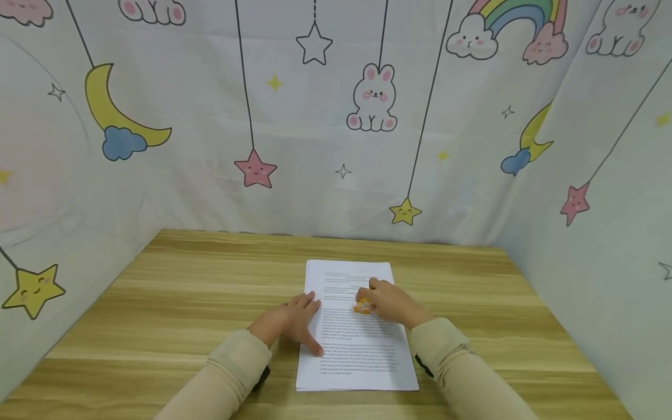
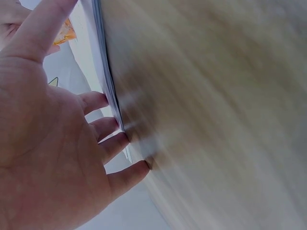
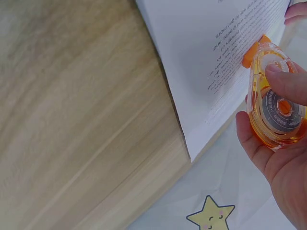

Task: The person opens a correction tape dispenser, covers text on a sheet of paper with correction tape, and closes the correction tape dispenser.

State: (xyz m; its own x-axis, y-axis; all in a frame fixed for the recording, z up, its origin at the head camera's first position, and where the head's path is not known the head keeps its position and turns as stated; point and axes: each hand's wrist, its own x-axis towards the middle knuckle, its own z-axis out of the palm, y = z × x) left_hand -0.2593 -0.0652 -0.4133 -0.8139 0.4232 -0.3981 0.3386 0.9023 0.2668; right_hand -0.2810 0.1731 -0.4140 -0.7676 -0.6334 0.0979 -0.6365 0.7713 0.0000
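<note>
A stack of printed paper [image 1: 357,373] lies on the wooden table. The left hand [image 1: 295,321] rests at the stack's left edge, fingers spread, the thumb on the page; in the left wrist view this hand [image 2: 62,129] has its fingertips along the paper's side. An orange, clear-cased correction tape [image 3: 276,103] is pinched between thumb and fingers of the right hand [image 3: 288,158], its orange tip at the printed text. From the head view, the right hand [image 1: 391,301] is over the right half of the page, largely covering the tape [image 1: 363,305].
The wooden table [image 1: 210,291] extends around the stack. Behind it and at both sides hangs a white cloth [image 1: 315,198] printed with stars, moons and rabbits. Dark objects show under both wrists at the sleeves.
</note>
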